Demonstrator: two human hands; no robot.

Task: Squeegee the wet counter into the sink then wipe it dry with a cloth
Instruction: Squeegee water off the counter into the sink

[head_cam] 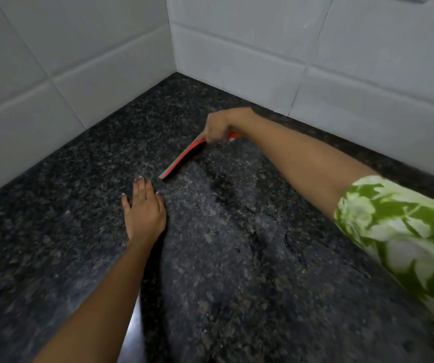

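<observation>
Gripping the orange squeegee (183, 158) by its handle, the right hand (217, 127) has its fingers curled tight around it, and the blade slants down from that hand onto the dark speckled counter (236, 258), its lower tip ending just beyond the left hand's fingertips (139, 180). Flat on the counter near that tip, the left hand (145, 210) lies palm down with fingers straight and together, holding nothing, while a wet sheen spreads over the stone between the two arms, below the right hand's green-and-white patterned sleeve (404, 229) and white tiled walls (250, 48) behind
</observation>
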